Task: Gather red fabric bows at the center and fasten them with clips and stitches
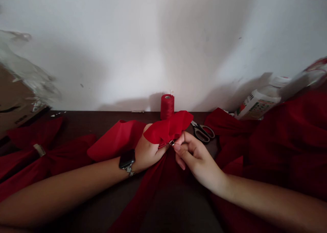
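Gathered red fabric [170,126], apparently a bow, is held in my left hand [148,149], its fingers mostly hidden behind the cloth. One wide loop spreads to the left and long tails hang down toward me. At the gathered middle, thumb and forefinger of my right hand [190,151] pinch a small shiny metal piece [172,143], too small to name surely. Both hands meet there. Just behind them stands a spool of red thread [167,106] with pins or needles stuck in its top. Black-handled scissors [203,132] lie close beyond my right hand.
A red bow [39,149] with a pale band lies at the left, near a cardboard box [12,93] and clear plastic. More red fabric [281,147] is heaped at the right, before a leaning white-capped bottle [263,100]. The white wall [127,48] closes off the table's back.
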{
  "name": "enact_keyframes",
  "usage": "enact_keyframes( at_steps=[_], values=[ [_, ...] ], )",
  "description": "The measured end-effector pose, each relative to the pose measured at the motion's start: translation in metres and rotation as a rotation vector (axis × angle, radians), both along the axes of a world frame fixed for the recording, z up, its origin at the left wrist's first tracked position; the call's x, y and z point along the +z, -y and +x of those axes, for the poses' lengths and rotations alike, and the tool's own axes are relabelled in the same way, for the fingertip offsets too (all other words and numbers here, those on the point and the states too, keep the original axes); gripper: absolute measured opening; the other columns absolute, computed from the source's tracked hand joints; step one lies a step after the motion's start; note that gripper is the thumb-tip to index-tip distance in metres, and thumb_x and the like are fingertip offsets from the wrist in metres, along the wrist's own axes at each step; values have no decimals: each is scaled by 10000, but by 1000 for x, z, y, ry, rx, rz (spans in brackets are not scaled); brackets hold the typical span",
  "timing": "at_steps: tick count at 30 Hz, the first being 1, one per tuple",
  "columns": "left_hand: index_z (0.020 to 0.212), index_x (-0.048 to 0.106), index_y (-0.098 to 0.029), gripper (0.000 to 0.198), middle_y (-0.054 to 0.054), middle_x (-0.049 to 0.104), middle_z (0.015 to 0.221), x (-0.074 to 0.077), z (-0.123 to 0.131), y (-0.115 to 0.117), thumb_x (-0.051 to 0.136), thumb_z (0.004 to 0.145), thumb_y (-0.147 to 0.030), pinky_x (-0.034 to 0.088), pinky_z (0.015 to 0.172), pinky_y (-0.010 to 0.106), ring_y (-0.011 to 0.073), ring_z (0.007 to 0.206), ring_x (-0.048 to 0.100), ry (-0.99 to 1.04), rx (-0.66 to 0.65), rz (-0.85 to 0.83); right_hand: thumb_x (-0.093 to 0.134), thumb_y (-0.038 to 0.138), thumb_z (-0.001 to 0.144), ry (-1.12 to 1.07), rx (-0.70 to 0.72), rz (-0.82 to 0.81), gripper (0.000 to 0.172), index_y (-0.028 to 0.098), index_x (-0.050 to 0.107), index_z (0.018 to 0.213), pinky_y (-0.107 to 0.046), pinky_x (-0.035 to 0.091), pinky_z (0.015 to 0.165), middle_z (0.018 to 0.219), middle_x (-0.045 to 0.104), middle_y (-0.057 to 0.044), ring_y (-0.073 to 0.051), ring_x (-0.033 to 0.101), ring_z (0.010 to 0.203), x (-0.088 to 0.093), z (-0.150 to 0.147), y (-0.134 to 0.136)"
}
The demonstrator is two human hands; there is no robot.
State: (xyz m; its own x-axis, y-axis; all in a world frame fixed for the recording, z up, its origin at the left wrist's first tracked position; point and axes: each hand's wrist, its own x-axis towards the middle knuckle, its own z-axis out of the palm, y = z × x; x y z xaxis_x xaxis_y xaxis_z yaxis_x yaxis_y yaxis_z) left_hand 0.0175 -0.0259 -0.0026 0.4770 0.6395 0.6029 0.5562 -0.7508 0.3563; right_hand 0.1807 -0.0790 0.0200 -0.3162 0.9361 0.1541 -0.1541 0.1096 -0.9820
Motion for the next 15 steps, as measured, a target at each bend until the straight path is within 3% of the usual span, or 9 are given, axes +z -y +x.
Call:
enact_keyframes(
  at_steps=[7, 12, 15],
  values=[
    [1016, 597, -176, 224, 100, 658, 1102, 0, 0, 0, 447, 872, -259, 415, 938, 468, 278, 1026, 568, -18, -19, -6, 486, 339, 899, 15, 29, -37, 215, 176, 412, 780, -186, 292, 467, 468, 435, 91, -42, 350, 418, 2, 2, -2],
    [962, 601, -178, 194, 83, 671, 1003, 7, 1, -1, 472, 866, -285, 467, 870, 357, 222, 936, 609, 81, -144, -247, 547, 390, 876, 10, 75, -36, 262, 174, 432, 781, -174, 321, 426, 528, 567, 38, -45, 401, 406, -4, 7, -12],
    [850, 590, -167, 205, 43, 667, 814, 9, 0, -3, 505, 863, -352, 489, 730, 291, 183, 770, 616, 136, -181, -425, 667, 370, 795, 87, 71, 98, 269, 167, 490, 808, -192, 419, 481, 634, 642, -8, -80, 535, 503, -6, 13, -19]
  ],
)
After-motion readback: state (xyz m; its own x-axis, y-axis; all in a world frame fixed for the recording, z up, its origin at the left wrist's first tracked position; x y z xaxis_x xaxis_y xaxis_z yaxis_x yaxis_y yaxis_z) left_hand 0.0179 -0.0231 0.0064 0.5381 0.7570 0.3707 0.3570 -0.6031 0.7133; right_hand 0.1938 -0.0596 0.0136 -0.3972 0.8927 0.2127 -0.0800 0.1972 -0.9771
